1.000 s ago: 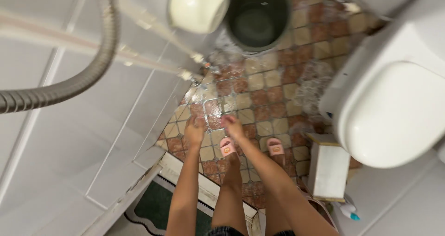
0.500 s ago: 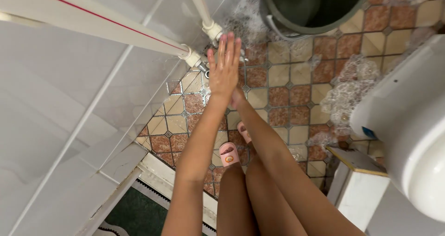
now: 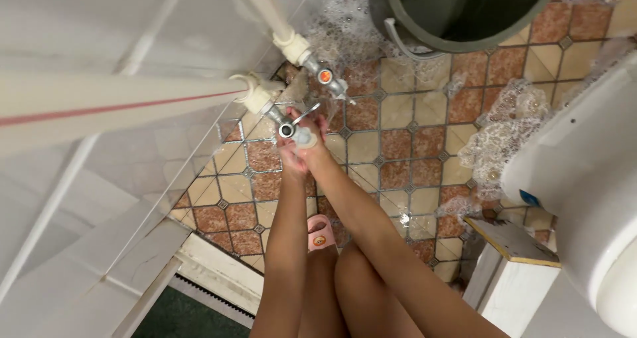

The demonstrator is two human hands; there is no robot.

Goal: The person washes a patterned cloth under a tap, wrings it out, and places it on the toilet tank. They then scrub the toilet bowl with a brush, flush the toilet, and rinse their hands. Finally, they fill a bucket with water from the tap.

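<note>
Fingers of the right hand wrap around the lower tap on the white pipe; the left hand presses in just beneath, its grip hidden, so I cannot tell it. Suds spread over the patterned tile floor. Beyond stands a dark bucket, with a white toilet alongside.

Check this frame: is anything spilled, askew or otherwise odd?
Yes. Soapy foam is spread over the tiled floor, thickest beside the dark bucket and along the white appliance. Both hands are at the lower tap. Nothing looks broken.
</note>
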